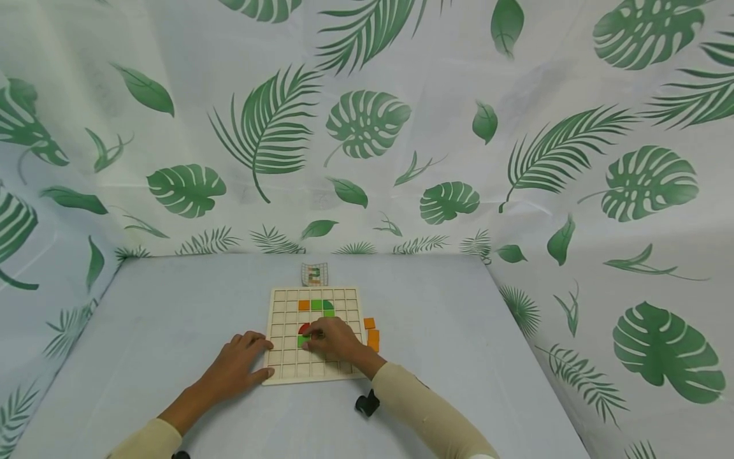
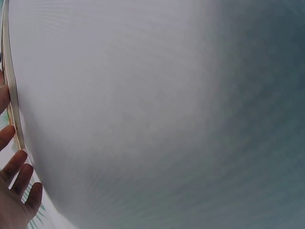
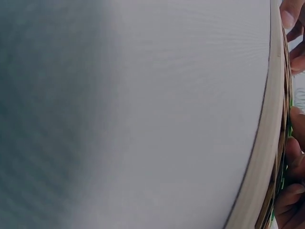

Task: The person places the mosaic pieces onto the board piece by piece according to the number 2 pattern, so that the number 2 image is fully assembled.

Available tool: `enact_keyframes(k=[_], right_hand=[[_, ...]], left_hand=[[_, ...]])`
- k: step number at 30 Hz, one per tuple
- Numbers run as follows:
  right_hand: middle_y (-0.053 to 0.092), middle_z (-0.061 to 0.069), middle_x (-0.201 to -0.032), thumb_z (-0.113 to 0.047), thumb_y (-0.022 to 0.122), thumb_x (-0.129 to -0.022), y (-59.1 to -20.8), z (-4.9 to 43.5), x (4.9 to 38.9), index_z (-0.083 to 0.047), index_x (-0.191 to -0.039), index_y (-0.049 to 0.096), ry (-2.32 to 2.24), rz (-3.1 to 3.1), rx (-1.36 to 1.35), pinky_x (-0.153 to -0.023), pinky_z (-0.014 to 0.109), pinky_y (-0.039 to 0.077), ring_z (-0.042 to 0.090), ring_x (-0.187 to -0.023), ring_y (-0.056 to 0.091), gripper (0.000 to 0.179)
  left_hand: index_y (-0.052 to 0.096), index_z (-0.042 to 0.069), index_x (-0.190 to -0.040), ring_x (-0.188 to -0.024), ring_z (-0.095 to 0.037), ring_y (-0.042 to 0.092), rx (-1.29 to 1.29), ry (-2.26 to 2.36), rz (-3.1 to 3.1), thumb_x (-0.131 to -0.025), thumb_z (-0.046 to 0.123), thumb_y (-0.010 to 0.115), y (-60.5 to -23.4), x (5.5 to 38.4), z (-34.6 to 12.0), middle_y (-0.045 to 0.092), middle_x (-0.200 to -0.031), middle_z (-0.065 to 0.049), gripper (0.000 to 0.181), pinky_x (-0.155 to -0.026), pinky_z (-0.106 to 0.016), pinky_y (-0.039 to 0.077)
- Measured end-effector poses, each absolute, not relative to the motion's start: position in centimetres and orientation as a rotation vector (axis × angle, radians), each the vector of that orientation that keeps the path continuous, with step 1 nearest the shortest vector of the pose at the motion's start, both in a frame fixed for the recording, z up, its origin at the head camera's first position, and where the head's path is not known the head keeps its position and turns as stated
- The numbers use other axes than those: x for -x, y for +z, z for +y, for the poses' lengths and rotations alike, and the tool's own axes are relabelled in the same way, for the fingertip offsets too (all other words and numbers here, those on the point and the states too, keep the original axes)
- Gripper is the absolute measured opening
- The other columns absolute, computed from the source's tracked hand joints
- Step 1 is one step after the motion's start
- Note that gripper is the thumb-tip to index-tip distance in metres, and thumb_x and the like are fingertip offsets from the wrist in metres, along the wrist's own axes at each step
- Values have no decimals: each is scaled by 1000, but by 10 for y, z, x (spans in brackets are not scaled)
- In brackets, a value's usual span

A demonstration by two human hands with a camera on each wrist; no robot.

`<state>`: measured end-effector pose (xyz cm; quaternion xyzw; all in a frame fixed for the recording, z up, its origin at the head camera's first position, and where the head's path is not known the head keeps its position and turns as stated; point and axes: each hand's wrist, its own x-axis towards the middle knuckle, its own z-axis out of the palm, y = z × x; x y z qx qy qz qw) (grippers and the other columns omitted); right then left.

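Observation:
A pale wooden grid board (image 1: 287,366) lies on the table. In its cells sit an orange square tile (image 1: 304,305), two green tiles in the same row, another green tile (image 1: 329,313) below them, a red rounded tile (image 1: 303,328) and a green square tile (image 1: 302,342). My right hand (image 1: 332,338) reaches over the board, its fingertips at the red tile and the green square; the hand partly covers both. Whether it pinches a tile is hidden. My left hand (image 1: 237,363) rests at the board's left edge, thumb and fingers spread, touching the rim.
Loose orange tiles (image 1: 373,340) lie off the board's right side. Behind the board is a small printed pattern card (image 1: 315,275). A black object (image 1: 367,404) shows beside the right forearm. Leaf-printed sheets (image 1: 367,124) enclose the table.

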<state>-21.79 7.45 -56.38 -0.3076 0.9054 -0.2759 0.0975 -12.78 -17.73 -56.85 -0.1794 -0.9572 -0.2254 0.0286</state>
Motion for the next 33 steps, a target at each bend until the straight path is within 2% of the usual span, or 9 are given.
enact_keyframes(k=[11,19,24,27,33], right_hand=[[63,-12,-78,-29,78,-89,-563,74,215,-15,-107,76,-837,2657,894,-64,16,44,-1,-70,51,24],[73,-10,-92,-33,78,-88,-563,75,214,-17,-105,78,-816,2693,873,-71,16,47,-3,-79,57,23],[67,-11,-84,-33,79,-87,-565,81,217,-17,-112,76,-841,2686,919,-66,16,45,-2,-72,53,30],[65,-12,-81,-34,79,-88,-566,89,221,-16,-116,74,-906,2661,941,-68,16,46,-2,-72,54,33],[67,-9,-84,-27,75,-92,-567,113,231,-14,-113,74,-1023,2618,915,-70,20,49,1,-75,57,24]], left_hand=[[64,17,-121,-110,-27,54,536,-700,-2977,-86,36,79,-568,128,-176,58,-127,-7,43,-87,-48,47],[63,16,-122,-112,-28,54,529,-694,-2987,-86,38,78,-568,129,-175,57,-128,-7,44,-88,-49,47],[63,17,-122,-112,-28,54,521,-680,-2994,-86,38,78,-568,129,-175,58,-128,-7,44,-89,-49,47],[63,17,-121,-113,-28,54,521,-675,-2993,-86,39,78,-569,129,-175,58,-127,-6,44,-89,-49,47],[63,17,-121,-112,-28,54,524,-679,-2993,-86,38,79,-570,129,-175,57,-128,-7,44,-89,-48,47]])
